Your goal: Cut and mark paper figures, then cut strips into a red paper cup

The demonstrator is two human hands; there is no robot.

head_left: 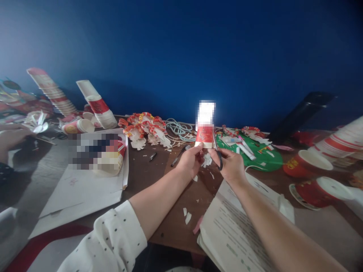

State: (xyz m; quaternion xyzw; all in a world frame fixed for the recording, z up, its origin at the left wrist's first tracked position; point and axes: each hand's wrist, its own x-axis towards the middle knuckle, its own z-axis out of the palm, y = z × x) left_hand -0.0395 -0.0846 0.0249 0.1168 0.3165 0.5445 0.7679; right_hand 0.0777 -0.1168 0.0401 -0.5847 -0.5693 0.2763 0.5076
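Note:
A red and white paper cup is held up in front of me, its lower end pinched by the thumb and fingers of my left hand. My right hand is closed on dark-handled scissors, whose blades point upward along the cup's right side. Whether the blades touch the paper, I cannot tell. A blurred bright patch hides what is above the cup. White paper scraps lie on the table below my hands.
Cut paper shapes with red and orange edging are heaped beyond my left hand. A green mat with scraps lies right. Cup stacks, loose cups and printed sheets stand or lie around. Another person's hand is far left.

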